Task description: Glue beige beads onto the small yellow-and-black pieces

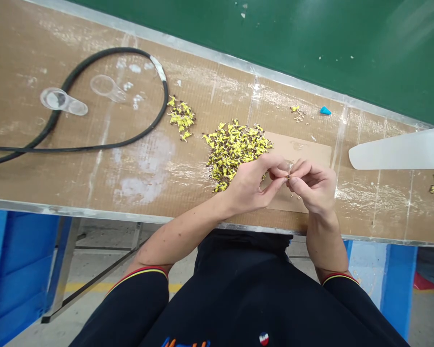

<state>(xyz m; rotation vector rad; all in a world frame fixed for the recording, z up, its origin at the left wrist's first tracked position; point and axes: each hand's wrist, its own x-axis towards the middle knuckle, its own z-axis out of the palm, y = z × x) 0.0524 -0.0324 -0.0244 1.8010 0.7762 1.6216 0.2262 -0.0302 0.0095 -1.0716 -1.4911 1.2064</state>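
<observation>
Tiny piece [288,178] held in a double pinch

Left hand [251,185] and right hand [315,187] both grip it, over a tan sheet [313,149] on the table [386,209]; a yellow-and-brown pile [235,149] lies just beside the left hand; a blue cap [325,111] lies near the far edge

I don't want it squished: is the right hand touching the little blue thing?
Apart. The head view shows the blue thing above the right hand in the picture, with brown tabletop and pale board between them.
</observation>
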